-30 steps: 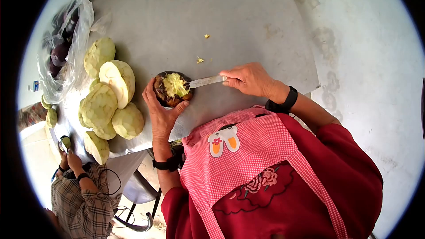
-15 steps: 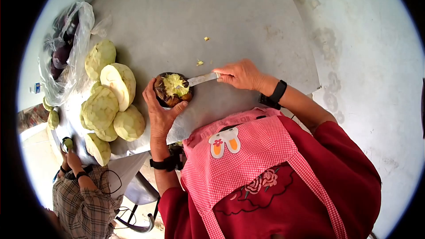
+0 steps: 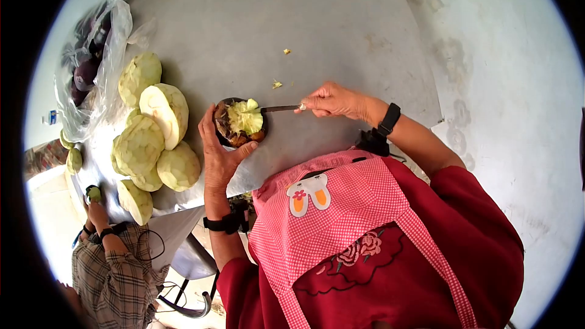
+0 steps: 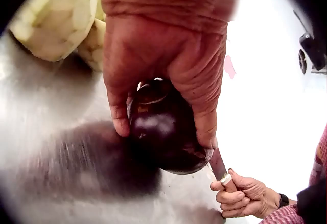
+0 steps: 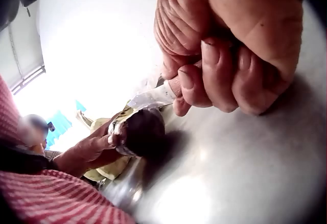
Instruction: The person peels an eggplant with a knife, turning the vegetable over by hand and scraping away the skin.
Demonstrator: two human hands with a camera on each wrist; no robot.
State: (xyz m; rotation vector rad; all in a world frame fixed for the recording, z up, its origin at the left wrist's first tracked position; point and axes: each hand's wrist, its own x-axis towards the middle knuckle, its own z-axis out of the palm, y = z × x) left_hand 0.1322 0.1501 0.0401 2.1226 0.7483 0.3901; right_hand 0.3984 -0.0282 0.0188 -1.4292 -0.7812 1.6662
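A dark purple eggplant piece [image 3: 223, 128], its pale yellow-green flesh facing up in the head view, is gripped at its side by my left hand [image 3: 219, 161]. The left wrist view shows glossy dark skin [image 4: 162, 132] between the thumb and fingers of that hand [image 4: 163, 65]. My right hand [image 3: 341, 102] holds a knife [image 3: 281, 108] by its handle, with the blade reaching to the flesh's right edge. In the right wrist view the fingers of my right hand [image 5: 230, 55] curl round the handle, and the blade [image 5: 153, 97] meets the eggplant [image 5: 145, 132].
Several peeled pale green pieces [image 3: 139, 146] are piled left of the eggplant. Beyond them lies a clear plastic bag [image 3: 109, 73] with dark eggplants. Small yellow scraps [image 3: 276, 84] dot the grey table [image 3: 341, 30]. Another person in a plaid shirt [image 3: 116, 274] works at the lower left.
The knife moved slightly left, then its blade turned, showing a darker, narrower side. A pale flap of flesh now stands at the top of the eggplant. My left hand keeps its grip.
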